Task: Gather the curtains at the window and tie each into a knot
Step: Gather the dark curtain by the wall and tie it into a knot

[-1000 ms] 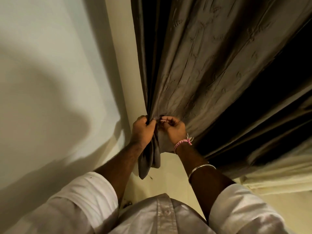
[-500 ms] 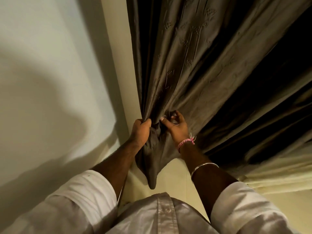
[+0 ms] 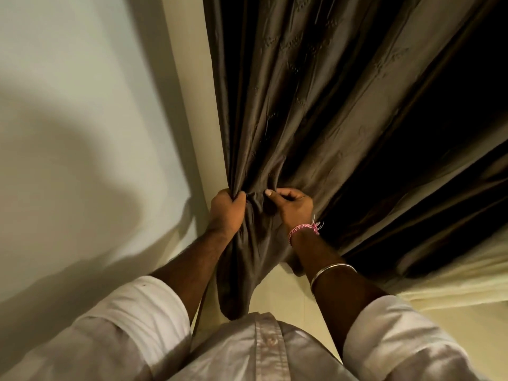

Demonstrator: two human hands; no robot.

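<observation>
A dark brown-grey curtain (image 3: pixel 302 111) hangs from the top and fans out to the right in long folds. Its lower part is bunched together between my hands, and the gathered end (image 3: pixel 242 270) hangs down toward my shirt. My left hand (image 3: pixel 226 213) grips the bunch at its left edge, fingers curled round the cloth. My right hand (image 3: pixel 292 206), with a pink thread band and a metal bangle on the arm, pinches folds of the curtain just to the right of the left hand.
A pale wall (image 3: pixel 82 133) fills the left side, with a cream frame strip (image 3: pixel 189 105) beside the curtain. A lighter cream curtain (image 3: pixel 453 281) lies bunched at the lower right. The cream floor (image 3: pixel 288 295) shows below the hands.
More cloth has been drawn into the bunch between my hands, and the hanging end has grown longer and fuller. My right hand has closed tighter on the folds.
</observation>
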